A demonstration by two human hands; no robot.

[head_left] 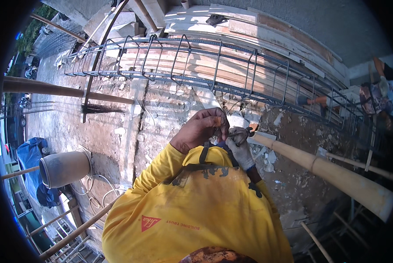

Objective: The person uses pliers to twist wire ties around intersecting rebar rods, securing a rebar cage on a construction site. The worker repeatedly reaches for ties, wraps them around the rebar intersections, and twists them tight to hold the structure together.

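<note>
My left hand [203,128] is bare and held in front of my yellow-shirted chest. Its fingers are curled and pinched together; whatever is between them is too small to make out. Close beside it, my right hand [241,148] wears a worn, pale grey glove and is closed. A small dark piece with a reddish part [250,131] sticks out by the gloved fingers, its kind unclear. Beyond both hands runs a long rebar cage [214,81] of dark bars with square stirrups, and neither hand touches it.
A thick bamboo pole [328,175] slants off to the right. Another pole [65,87] crosses at left, near a bundle of thin dark wires [102,108]. A barrel [67,168] stands by a blue tarp [32,153]. Planks [275,30] lie behind the cage; another person [376,94] is at right.
</note>
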